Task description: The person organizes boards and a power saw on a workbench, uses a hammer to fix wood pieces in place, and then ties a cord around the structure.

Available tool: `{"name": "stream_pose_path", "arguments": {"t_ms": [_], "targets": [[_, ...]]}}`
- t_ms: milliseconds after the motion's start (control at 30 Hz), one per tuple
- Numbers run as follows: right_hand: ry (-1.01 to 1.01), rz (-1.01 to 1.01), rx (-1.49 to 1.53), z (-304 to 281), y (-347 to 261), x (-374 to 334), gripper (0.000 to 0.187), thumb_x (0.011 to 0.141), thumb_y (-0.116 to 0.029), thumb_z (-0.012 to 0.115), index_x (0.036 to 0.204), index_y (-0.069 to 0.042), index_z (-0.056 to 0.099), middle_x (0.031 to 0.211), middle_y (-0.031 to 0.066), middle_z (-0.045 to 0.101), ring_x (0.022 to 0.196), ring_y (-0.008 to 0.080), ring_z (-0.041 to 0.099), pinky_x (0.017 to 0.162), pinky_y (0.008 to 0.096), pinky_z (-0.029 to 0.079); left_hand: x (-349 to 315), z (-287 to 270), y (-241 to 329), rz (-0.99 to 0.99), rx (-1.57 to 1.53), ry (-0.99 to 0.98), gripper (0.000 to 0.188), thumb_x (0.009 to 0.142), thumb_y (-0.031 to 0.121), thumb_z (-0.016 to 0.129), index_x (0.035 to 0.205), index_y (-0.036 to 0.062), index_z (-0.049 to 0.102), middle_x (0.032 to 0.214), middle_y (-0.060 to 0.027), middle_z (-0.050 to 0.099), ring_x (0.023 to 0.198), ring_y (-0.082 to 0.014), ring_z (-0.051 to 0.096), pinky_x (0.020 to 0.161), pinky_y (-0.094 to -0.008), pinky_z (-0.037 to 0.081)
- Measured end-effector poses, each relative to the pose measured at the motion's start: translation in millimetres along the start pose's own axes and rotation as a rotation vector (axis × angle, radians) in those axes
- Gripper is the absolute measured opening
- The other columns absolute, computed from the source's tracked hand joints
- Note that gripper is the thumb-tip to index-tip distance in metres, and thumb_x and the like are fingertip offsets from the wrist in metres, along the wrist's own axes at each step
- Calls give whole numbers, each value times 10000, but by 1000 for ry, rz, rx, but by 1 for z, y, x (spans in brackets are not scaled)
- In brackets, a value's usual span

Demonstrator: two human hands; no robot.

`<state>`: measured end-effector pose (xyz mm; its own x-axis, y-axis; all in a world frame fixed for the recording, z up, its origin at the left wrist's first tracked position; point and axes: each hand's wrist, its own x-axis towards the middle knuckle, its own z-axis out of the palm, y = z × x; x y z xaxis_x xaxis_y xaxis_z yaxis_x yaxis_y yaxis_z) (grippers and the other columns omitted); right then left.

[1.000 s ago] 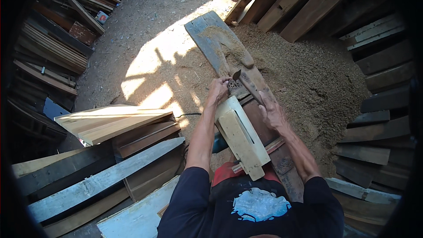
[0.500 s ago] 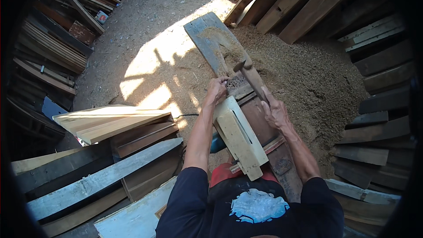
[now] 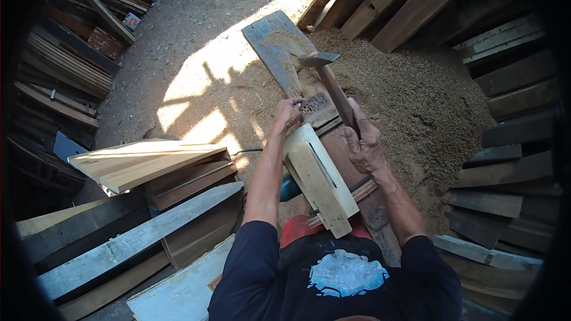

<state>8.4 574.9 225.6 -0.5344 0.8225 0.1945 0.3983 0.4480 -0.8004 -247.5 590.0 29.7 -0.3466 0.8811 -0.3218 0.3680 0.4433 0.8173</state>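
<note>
The hammer-shaped tool (image 3: pixel 335 85) is gripped by its handle in the right hand (image 3: pixel 366 146), seemingly for head clearance beyond the left hand (image 3: pixel 288 114), whose curled fingers' contents cannot be told.

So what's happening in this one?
A person's right hand grips a wooden-handled, hammer-like tool with a dark metal head, held above a long, weathered wooden plank. The left hand, fingers curled, is beside a dark, pitted wooden block; whether it pinches anything is too small to tell. At this moment the tool's head is clear of the block. A cream, slotted wooden board sits nearer the person, and brown sawdust covers the ground to the right.
</note>
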Motion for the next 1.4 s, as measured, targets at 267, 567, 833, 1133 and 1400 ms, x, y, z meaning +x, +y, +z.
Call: {"name": "stream_pose_path", "arguments": {"t_ms": [267, 567, 833, 1133, 1400], "targets": [[-194, 202, -360, 25, 82, -36, 586, 941, -173, 569, 1490, -170, 362, 1105, 287, 639, 948, 471, 644, 795, 509, 529, -1, 8, -2, -20, 13, -33, 244, 903, 135, 603, 1102, 145, 745, 966, -165, 728, 871, -299, 705, 787, -384, 532], [209, -254, -75, 22, 64, -31, 568, 936, -162, 594, 1461, -73, 399, 1153, 270, 635, 995, 473, 643, 842, 476, 531, 7, 14, 3, 26, -8, -23, 225, 894, 177, 635, 1083, 181, 756, 914, -142, 733, 826, -270, 702, 763, -384, 528], [120, -157, 82, 6, 11, -13, 545, 955, -182, 546, 1475, -170, 386, 1099, 301, 632, 941, 483, 638, 785, 517, 529, 4, -2, -10, 27, -46, 4, 253, 895, 93, 588, 1086, 131, 749, 878, -139, 728, 736, -224, 657, 720, -342, 518], [-106, 93, -225, 27, 65, -30, 530, 946, -226, 554, 1451, -142, 415, 1086, 280, 647, 927, 464, 644, 768, 534, 517, -1, 4, 7, -87, -58, -21, 226, 909, 109, 600, 1079, 123, 749, 917, -161, 731, 810, -264, 689, 754, -381, 519], [-158, 232, -256, 20, 68, -22, 503, 944, -218, 576, 1414, -105, 436, 1005, 284, 664, 921, 471, 646, 771, 552, 510, 7, 5, -3, 85, -48, 24, 220, 916, 119, 599, 1061, 144, 763, 798, -101, 716, 667, -189, 624, 636, -345, 497]]}}
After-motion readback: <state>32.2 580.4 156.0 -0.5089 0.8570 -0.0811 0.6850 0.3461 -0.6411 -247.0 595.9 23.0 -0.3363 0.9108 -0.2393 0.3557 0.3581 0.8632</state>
